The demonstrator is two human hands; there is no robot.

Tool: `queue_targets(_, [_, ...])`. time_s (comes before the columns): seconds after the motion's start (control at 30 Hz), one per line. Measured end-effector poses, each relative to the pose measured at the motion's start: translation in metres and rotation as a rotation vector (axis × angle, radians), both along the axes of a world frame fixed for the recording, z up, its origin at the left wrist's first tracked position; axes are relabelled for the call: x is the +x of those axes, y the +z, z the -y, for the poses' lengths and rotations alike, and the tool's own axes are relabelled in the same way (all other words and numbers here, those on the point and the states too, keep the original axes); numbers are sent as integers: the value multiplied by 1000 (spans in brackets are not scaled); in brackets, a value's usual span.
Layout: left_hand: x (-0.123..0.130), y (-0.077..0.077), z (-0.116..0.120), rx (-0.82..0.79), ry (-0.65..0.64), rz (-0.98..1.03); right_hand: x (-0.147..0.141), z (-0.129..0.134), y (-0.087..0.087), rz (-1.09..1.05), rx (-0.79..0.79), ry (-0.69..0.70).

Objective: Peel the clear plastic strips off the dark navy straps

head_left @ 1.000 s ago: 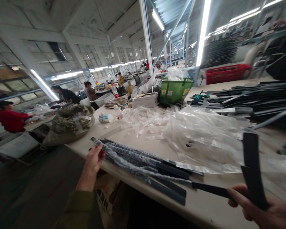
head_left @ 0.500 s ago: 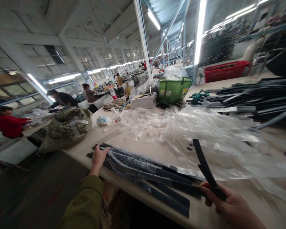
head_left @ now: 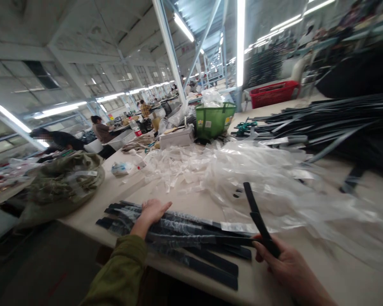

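Several flat black strips, partly wrapped in clear crinkled plastic, lie bunched along the table's front edge. My left hand rests on top of them near their left part, thumb stretched out to the right; its other fingers are partly hidden. On the right, my right hand is closed around a black strip. Two overlapping ends of it stick up above the fist. Another dark length runs left from these fingers toward the bundle. Beyond the hands spreads a heap of clear plastic sleeves.
A green bag stands behind the plastic, beside a white box. A red basket and a large pile of dark strips are at the right. An olive sack sits left; a person in brown works beyond.
My left hand has moved right along the bundle, away from the strips' left ends. My right hand still grips its strip. The view has turned right.
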State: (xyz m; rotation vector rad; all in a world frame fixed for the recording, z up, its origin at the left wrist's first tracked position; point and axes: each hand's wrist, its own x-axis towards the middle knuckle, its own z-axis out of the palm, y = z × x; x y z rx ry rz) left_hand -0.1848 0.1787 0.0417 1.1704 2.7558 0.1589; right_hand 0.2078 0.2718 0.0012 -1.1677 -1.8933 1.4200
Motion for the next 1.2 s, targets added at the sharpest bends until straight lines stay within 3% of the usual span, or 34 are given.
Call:
queue_targets(0.1, [27,-2,-12,-18,-68,34,2,0,0,-25,6,86])
queue_targets(0.2, [45,3,-24,18,-141,62,2,-2,-2,-79,-24,83])
queue_targets(0.43, [92,31,-53,217,-176,44,15,-1,-1,-213,-163,-24])
queue_targets(0.57, [149,37,-72,239,-409,137,41,-4,0,-279,-204,-121])
queue_targets(0.73, [205,25,-92,130,-673,172,74,-4,0,-298,-223,-194])
queue_targets(0.83, [212,14,-98,63,-744,169,83,-1,-2,-310,-237,-207])
queue_targets(0.97, [209,5,-101,46,-747,231,83,-2,-5,-313,-229,-188])
queue_targets(1.2, [215,21,-97,235,-620,398,80,-6,-9,-345,-226,-179])
